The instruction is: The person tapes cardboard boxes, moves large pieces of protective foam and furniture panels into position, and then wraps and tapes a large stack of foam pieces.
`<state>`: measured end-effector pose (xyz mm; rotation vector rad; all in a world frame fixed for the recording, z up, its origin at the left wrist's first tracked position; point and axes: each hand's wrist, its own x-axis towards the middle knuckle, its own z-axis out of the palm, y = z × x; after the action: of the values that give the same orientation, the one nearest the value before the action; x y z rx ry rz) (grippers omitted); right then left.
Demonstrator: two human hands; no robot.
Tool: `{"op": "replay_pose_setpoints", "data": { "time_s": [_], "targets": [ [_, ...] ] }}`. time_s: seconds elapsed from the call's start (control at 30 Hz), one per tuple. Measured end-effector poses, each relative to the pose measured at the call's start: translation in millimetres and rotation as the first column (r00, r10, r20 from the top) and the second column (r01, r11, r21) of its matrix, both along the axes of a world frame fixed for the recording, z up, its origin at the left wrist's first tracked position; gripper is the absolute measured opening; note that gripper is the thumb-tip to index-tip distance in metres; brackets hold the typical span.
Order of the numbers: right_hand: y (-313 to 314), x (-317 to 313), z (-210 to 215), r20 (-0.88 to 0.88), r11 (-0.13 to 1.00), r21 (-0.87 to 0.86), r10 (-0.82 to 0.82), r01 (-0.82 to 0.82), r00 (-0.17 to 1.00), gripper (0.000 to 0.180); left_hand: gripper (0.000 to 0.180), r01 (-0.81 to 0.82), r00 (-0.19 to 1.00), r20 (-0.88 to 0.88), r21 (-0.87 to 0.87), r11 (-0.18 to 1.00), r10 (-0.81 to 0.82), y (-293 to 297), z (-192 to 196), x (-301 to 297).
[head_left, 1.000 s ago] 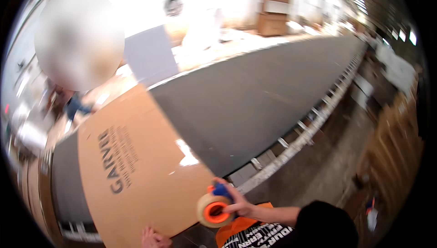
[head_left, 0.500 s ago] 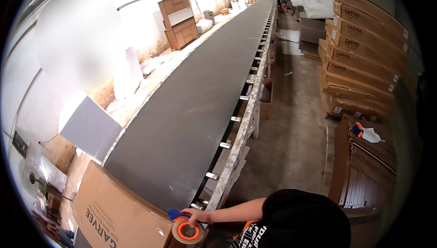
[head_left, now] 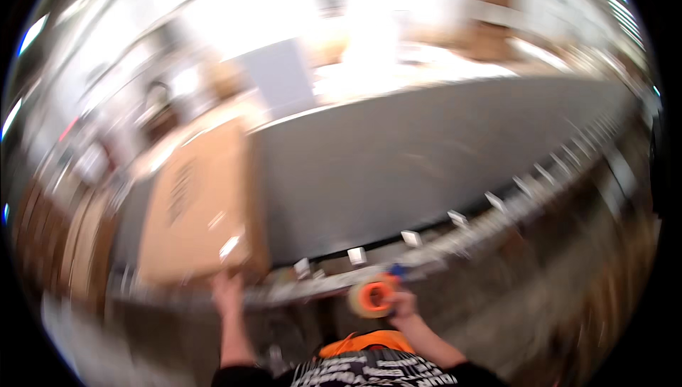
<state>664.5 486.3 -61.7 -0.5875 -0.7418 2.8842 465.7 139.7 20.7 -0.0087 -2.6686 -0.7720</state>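
A large brown cardboard box [head_left: 199, 209] lies on the grey conveyor belt [head_left: 398, 174], with shiny tape at its near end. At the near edge of that box is my left hand [head_left: 227, 291], its fingers smeared by motion and partly hidden against the cardboard. My right hand [head_left: 403, 304] is closed round a tape dispenser [head_left: 371, 296], which has a blue part and an orange hub inside a roll of tape. The dispenser is held in front of the conveyor's near rail, to the right of the box and apart from it.
The conveyor's near rail [head_left: 426, 262], with several metal roller ends, runs between me and the belt. Beyond the belt stands a pale grey panel [head_left: 277, 78]. Brown stacked cartons [head_left: 85, 245] are at the far left, blurred. Wooden furniture [head_left: 490, 21] stands by the wall.
My view has swung to the left, so the belt now runs across it. My right hand has moved the tape dispenser away from the box. My left hand has come into view at the box.
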Motion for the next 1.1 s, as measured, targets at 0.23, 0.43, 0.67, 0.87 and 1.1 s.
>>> {"op": "replay_pose_setpoints", "data": {
  "time_s": [0.23,0.43,0.67,0.87,1.1],
  "targets": [
    [48.9,8.8,4.5,0.033,0.993,-0.076,0.092,-0.089,0.995,0.055,0.060,0.265,0.751,0.584,0.161,0.951,-0.308,-1.5,-87.1,164.6],
    [62.4,-6.5,5.8,0.036,0.974,-0.050,0.223,-0.221,0.974,0.054,0.064,0.016,0.569,0.818,0.098,0.995,-0.090,-14.6,-112.0,274.2],
    [45.0,-13.2,45.8,0.093,0.965,0.025,0.259,-0.262,0.961,0.059,0.063,-0.072,0.679,0.726,0.209,0.975,-0.106,15.3,-99.8,251.2],
    [41.6,-5.2,47.5,-0.025,0.954,0.098,0.286,-0.282,0.958,0.057,0.061,-0.024,0.705,0.688,0.262,0.965,-0.169,23.6,-130.7,257.4],
    [59.4,18.3,55.7,-0.074,0.964,0.035,0.267,-0.265,0.961,0.057,0.059,-0.003,0.635,0.745,0.266,0.964,-0.204,49.7,-96.3,261.9]
  ]
}}
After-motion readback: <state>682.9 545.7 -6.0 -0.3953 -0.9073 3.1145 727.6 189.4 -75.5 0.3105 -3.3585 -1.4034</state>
